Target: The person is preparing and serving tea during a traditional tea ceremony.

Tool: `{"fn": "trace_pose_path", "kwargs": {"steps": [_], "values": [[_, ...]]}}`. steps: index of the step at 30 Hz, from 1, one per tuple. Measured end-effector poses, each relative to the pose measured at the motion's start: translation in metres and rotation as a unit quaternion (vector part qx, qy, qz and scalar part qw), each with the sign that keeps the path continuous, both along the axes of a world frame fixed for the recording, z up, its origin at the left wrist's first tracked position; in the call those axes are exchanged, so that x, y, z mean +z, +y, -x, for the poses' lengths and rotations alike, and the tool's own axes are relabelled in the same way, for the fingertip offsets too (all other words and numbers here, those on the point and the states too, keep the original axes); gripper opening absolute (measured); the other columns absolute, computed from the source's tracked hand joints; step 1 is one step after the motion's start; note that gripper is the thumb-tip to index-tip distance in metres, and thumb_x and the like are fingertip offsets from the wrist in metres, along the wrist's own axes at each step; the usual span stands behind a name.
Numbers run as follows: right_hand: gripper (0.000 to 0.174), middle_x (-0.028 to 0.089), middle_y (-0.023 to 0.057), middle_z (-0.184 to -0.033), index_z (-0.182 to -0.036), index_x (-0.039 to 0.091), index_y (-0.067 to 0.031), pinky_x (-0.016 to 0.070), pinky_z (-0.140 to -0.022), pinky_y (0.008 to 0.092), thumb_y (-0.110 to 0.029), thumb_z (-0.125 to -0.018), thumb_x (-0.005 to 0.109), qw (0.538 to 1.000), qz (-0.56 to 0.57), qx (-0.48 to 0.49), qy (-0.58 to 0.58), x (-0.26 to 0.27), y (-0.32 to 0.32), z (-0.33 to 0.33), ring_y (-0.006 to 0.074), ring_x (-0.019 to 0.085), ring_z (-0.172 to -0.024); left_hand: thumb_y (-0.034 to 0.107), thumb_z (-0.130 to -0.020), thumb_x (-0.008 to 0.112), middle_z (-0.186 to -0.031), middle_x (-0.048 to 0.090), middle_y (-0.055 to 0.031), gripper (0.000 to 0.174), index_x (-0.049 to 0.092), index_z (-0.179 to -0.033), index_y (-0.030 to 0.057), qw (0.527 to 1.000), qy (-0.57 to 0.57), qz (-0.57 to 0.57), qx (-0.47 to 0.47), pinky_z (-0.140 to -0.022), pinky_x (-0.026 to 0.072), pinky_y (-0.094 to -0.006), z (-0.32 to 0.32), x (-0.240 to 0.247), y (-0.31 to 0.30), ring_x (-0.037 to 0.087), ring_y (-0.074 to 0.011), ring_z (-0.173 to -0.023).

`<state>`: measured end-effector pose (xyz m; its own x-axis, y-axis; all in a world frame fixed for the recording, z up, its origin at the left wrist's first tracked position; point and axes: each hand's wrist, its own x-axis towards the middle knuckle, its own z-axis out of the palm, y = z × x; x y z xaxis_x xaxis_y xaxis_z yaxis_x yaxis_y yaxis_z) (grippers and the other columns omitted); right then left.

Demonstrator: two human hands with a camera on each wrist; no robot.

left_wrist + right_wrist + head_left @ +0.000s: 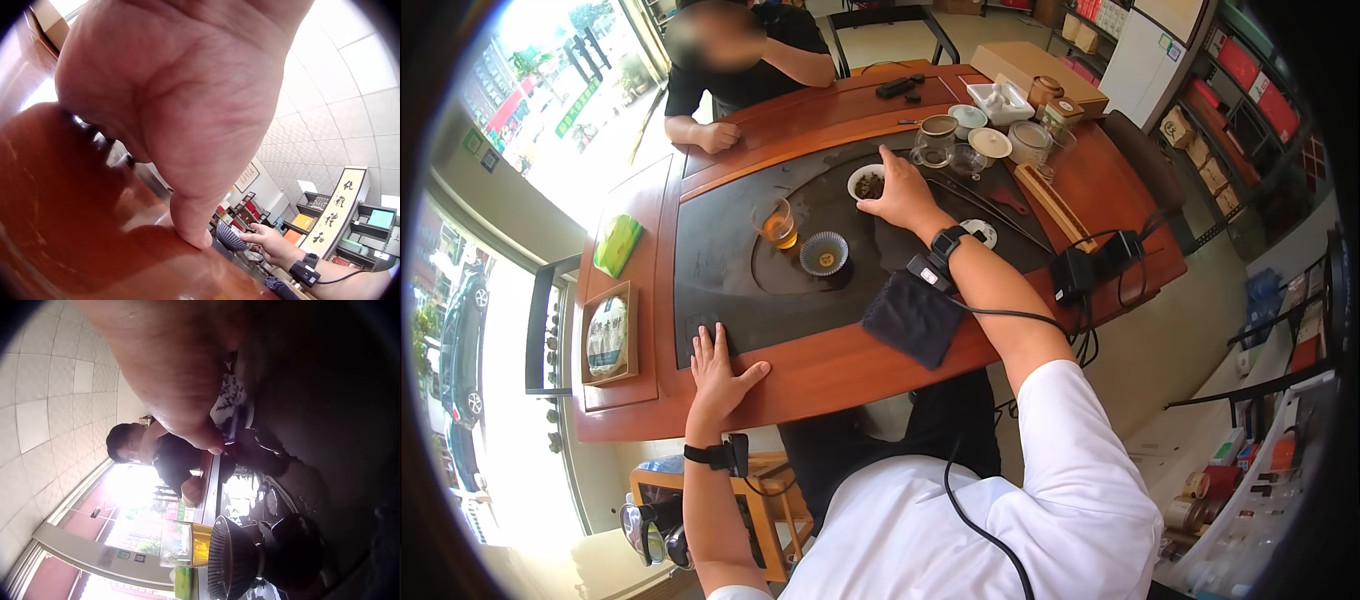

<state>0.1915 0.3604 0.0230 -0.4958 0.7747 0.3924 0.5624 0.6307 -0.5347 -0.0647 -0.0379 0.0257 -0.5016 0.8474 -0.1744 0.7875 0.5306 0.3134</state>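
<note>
My right hand (908, 196) grips a white gaiwan bowl (856, 184) by its rim, thumb on the near side and fingers on the far side. Dark wet tea leaves (868, 186) lie inside it. Blue painting on the bowl (230, 400) shows in the right wrist view, where the hand hides part of it. My left hand (718, 385) rests palm down on the wooden front edge of the table, fingers spread. Between the hands stand a ribbed cup (824, 254) and a glass pitcher (780, 225) with amber tea.
A dark cloth (915, 318) lies at the front edge, and a white round dish (979, 235) sits below my right wrist. Teaware, including a white lidded cup (990, 145), crowds the back right. Cables and a black adapter (1075, 275) lie right. A person (745, 75) sits opposite.
</note>
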Motion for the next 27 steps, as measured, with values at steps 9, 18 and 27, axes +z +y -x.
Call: {"fn": "trace_pose_path", "kwargs": {"steps": [9,18,27], "values": [[0.109,0.061,0.0303,-0.147,-0.157,0.046,0.0095,0.0481,-0.118,0.0506,-0.036,-0.073,0.098,0.998,-0.041,-0.045,0.009,0.000,-0.024,-0.056,0.0461,0.058,-0.138,0.071,-0.086,0.082,-0.182,0.012,-0.0335,0.129,0.022,-0.176,-0.0001,1.000,0.009,0.006,-0.002,-0.136,0.0081,-0.0575,-0.001,0.001,0.000,0.006,-0.0466,-0.171],[0.107,0.056,0.0306,-0.153,-0.158,0.046,0.0095,0.0441,-0.123,0.0490,-0.043,-0.079,0.096,0.997,0.023,-0.047,-0.052,0.008,-0.033,-0.066,0.0451,0.054,-0.145,0.069,-0.086,0.083,-0.183,0.011,-0.0319,0.129,0.021,-0.177,0.0009,1.000,0.005,0.012,0.002,-0.136,0.0076,-0.0573,-0.001,0.001,0.002,0.005,-0.0443,-0.172],[0.023,0.079,0.0162,-0.103,-0.105,0.081,-0.0063,0.0594,-0.092,0.0492,-0.027,-0.096,0.078,0.986,0.059,0.044,-0.150,0.067,-0.105,-0.126,0.0379,0.076,-0.103,0.069,-0.087,0.083,-0.184,0.010,-0.0306,0.129,0.021,-0.177,0.0014,1.000,0.005,0.008,0.004,-0.136,0.0077,-0.0571,0.000,-0.002,0.000,0.005,-0.0433,-0.172]]}}
